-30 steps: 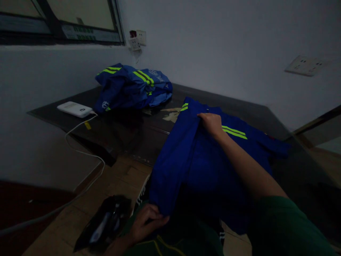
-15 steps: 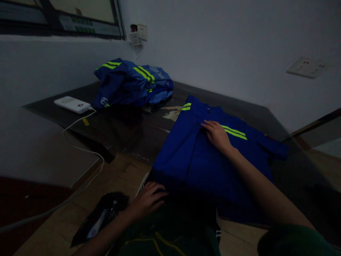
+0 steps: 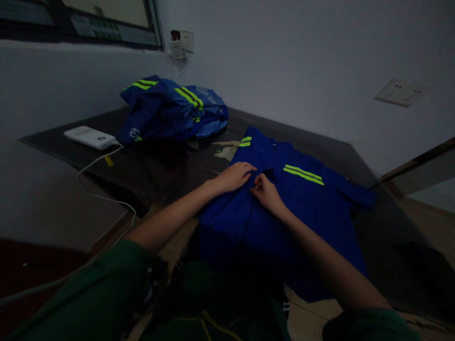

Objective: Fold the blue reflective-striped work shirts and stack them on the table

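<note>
A blue work jacket (image 3: 302, 213) with yellow-green reflective stripes lies spread over the near part of the dark table, its lower end hanging over the edge toward my lap. My left hand (image 3: 237, 176) rests on the jacket's front, fingers stretched out and lying on the cloth. Close beside it, my right hand (image 3: 267, 193) is closed in a pinch at the front opening, on the jacket's cloth. Dim light hides fine detail at the fingertips.
A crumpled heap of blue striped garments (image 3: 177, 109) sits at the back of the table (image 3: 167, 166). Left of it lies a white power bank (image 3: 90, 137) with a white cable (image 3: 106, 198) hanging off the edge. Wall sockets (image 3: 400, 92) are at right.
My left hand has come up from near my lap onto the jacket. My right hand has shifted left and down and closed on the cloth, uncovering the chest stripe.
</note>
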Motion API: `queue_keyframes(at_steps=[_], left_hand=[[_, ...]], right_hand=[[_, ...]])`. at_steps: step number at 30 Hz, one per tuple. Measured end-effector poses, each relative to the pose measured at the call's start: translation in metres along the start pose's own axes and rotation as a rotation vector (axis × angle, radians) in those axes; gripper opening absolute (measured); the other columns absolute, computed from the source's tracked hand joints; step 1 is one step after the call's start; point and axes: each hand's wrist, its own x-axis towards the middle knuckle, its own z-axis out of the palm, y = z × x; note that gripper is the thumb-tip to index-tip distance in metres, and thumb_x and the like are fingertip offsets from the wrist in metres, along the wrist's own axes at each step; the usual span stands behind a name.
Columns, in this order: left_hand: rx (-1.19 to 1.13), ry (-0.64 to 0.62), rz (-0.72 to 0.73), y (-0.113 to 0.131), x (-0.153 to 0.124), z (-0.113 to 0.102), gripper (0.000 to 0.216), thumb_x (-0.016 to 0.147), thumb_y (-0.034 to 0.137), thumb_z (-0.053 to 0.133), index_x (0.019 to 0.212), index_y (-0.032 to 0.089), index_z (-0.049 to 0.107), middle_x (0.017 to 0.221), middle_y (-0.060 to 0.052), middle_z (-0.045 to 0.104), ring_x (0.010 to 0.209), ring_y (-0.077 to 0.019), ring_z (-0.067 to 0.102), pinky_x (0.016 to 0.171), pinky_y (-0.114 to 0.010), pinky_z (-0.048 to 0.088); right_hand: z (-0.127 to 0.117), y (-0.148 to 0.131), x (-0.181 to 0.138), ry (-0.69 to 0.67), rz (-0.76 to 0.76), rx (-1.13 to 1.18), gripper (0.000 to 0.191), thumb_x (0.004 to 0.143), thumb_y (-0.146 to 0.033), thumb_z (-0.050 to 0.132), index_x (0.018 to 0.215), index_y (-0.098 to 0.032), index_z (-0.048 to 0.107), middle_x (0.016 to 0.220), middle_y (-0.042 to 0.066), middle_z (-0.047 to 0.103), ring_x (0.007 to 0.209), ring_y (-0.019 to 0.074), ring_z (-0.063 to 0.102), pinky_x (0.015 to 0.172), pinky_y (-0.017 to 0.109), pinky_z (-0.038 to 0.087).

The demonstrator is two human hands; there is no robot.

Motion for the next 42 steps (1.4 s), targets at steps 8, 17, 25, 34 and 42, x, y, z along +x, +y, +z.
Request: queue_keyframes(at_steps=[8, 17, 25, 34, 42], left_hand=[[0.181, -0.326, -0.113, -0.037, 0.061, 0.051, 0.051, 0.1, 0.041, 0.028, 0.147, 0.023, 0.034, 0.157, -0.008, 0.024, 0.144, -0.0258, 0.021, 0.115, -0.045, 0.018], [0.243, -0.339, -0.164, -0.03, 0.057, 0.053, 0.062, 0.095, 0.06, 0.03, 0.15, 0.033, 0.024, 0.159, -0.005, 0.016, 0.146, -0.0298, 0.013, 0.116, -0.047, 0.015], [0.253, -0.282, -0.156, -0.032, 0.053, 0.059, 0.064, 0.093, 0.064, 0.027, 0.149, 0.034, 0.027, 0.159, -0.002, 0.019, 0.145, -0.0282, 0.015, 0.116, -0.046, 0.014], [0.245, -0.255, -0.148, -0.034, 0.053, 0.06, 0.063, 0.093, 0.063, 0.029, 0.148, 0.033, 0.03, 0.158, -0.004, 0.022, 0.145, -0.0282, 0.018, 0.116, -0.044, 0.015], [0.236, -0.251, -0.142, -0.035, 0.052, 0.06, 0.063, 0.093, 0.063, 0.03, 0.148, 0.033, 0.03, 0.158, -0.003, 0.022, 0.144, -0.0283, 0.019, 0.116, -0.045, 0.016]], right_hand=[[-0.012, 0.002, -0.01, -0.148, 0.2, 0.561, 0.024, 0.069, -0.019, 0.059, 0.077, -0.023, 0.038, 0.049, -0.01, 0.056, 0.046, 0.0109, 0.06, 0.051, 0.021, 0.05], [-0.004, -0.029, -0.032, -0.366, 0.212, 0.469, 0.027, 0.074, -0.026, 0.066, 0.085, -0.022, 0.041, 0.045, -0.01, 0.056, 0.041, 0.0133, 0.06, 0.042, 0.02, 0.048], [0.008, -0.048, -0.077, -0.386, 0.24, 0.572, 0.007, 0.076, -0.019, 0.054, 0.081, -0.02, 0.049, 0.053, -0.01, 0.05, 0.048, 0.0094, 0.06, 0.05, 0.022, 0.053], [0.059, -0.061, -0.182, 0.003, 0.319, 0.723, 0.04, 0.077, -0.036, 0.066, 0.11, -0.026, 0.047, 0.098, 0.003, 0.067, 0.089, 0.018, 0.067, 0.077, 0.03, 0.054], [0.104, -0.027, -0.2, 0.011, 0.273, 0.403, 0.026, 0.074, -0.044, 0.07, 0.068, -0.021, 0.058, 0.067, 0.0, 0.064, 0.068, 0.0192, 0.061, 0.065, 0.028, 0.046]])
